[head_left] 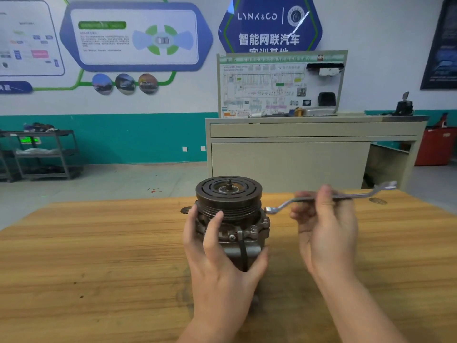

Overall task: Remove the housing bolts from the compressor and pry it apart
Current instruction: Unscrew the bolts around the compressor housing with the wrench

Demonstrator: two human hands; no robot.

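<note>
Compressor point(230, 219) in left hand point(217, 263) grip – right hand point(326, 233) pinches wrench point(331, 198); wall sign point(269, 23) reads "LYNK&CO".

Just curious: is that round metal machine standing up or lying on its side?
Upright. The compressor stands on the table, its grooved pulley on top, shaft pointing up.

Wooden tabletop point(99, 256), grain running left-right. Behind it: beige cabinet point(296, 159) carrying an upright wiring-diagram board point(279, 85). Grey shelf cart point(44, 154) at far left by the teal wall. Red bin point(436, 147) far right. Wall posters point(136, 37) above.
</note>
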